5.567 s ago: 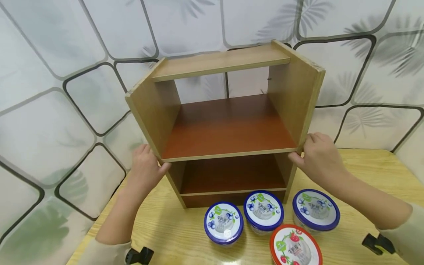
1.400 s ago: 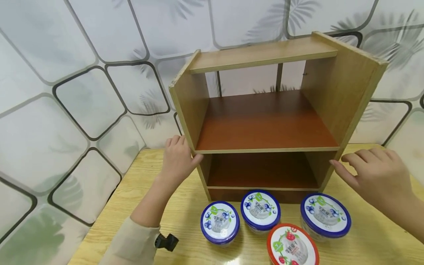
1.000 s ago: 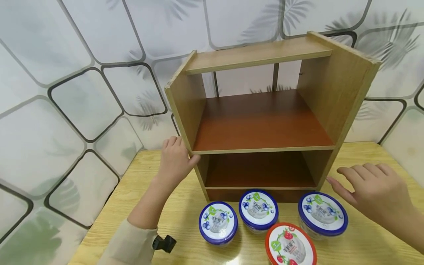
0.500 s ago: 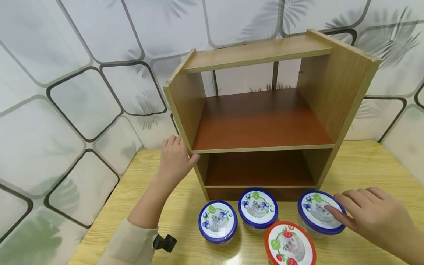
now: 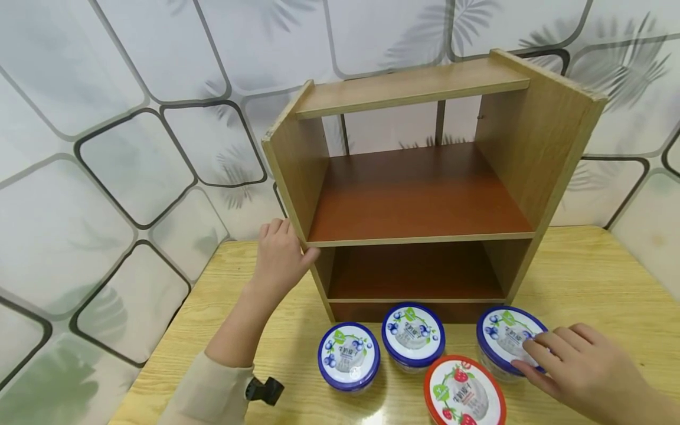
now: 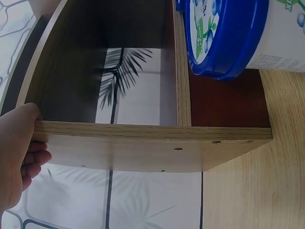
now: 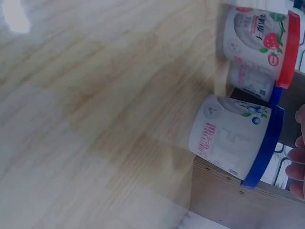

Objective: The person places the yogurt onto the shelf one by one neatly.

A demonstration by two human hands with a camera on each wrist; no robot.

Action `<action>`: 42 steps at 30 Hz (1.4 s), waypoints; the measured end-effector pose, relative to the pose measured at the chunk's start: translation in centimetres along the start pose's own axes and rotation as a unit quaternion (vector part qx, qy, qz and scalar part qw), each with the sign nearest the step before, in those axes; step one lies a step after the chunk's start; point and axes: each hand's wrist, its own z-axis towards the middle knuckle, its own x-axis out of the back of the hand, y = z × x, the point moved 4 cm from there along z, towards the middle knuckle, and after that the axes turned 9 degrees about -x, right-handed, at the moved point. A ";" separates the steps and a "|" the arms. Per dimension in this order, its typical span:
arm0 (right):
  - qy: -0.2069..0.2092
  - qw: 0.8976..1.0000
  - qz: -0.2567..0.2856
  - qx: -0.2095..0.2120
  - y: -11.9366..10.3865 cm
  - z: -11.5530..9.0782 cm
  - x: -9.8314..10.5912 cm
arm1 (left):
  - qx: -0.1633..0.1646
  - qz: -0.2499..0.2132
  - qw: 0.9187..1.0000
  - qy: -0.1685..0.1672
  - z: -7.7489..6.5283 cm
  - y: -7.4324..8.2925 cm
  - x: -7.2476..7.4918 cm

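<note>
My left hand (image 5: 280, 260) grips the left side panel of a small wooden shelf unit (image 5: 419, 203), thumb over its front edge and fingers outside. The left wrist view shows this hold too. Over the right-hand tub with a blue lid (image 5: 502, 333), printed with blueberries, hovers my right hand (image 5: 581, 366), fingers loosely bent. It covers the lid's near right part in the head view. In the right wrist view its fingertips (image 7: 296, 171) appear just beyond the lid of that tub (image 7: 228, 140), with a gap between.
Two more blue-lidded tubs, one at left (image 5: 349, 357) and one in the middle (image 5: 413, 334), stand before the shelf unit. A red-lidded strawberry tub (image 5: 464, 392) sits nearest. Everything rests on a wood-grain table (image 5: 611, 265) against a patterned wall (image 5: 175, 159).
The shelf unit has shifted right relative to the tubs. My right hand has left its right side panel and come down to the right-hand blue-lidded tub. My left hand keeps its hold.
</note>
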 end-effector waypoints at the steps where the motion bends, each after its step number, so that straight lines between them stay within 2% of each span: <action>1: -0.012 1.000 -0.001 -0.002 -0.1 -0.2 -0.1 | 0.000 -0.001 1.000 0.000 0.0 0.0 0.0; 5: -0.030 0.999 0.009 -0.001 -0.4 -0.6 -0.4 | 0.002 -0.002 1.000 -0.001 0.0 0.0 0.0; 13: 0.018 0.999 0.027 0.022 -1.4 -0.5 -0.6 | 0.003 -0.001 1.000 -0.003 -0.1 -0.1 -0.1; 25: -0.007 1.000 0.011 -0.004 -1.7 -1.9 -1.8 | 0.007 -0.006 1.000 -0.009 -0.1 0.0 -0.2; 31: -0.001 1.000 0.013 0.013 -1.9 -2.2 -1.9 | 0.005 -0.005 1.000 -0.007 0.0 0.0 -0.2; 36: -0.023 0.999 0.003 0.021 -1.7 -2.5 -1.6 | 0.008 -0.007 1.000 -0.007 0.1 0.0 -0.1; 42: -0.004 1.000 0.004 0.023 -1.4 -3.0 -1.5 | 0.008 -0.013 1.000 -0.005 0.0 0.0 -0.1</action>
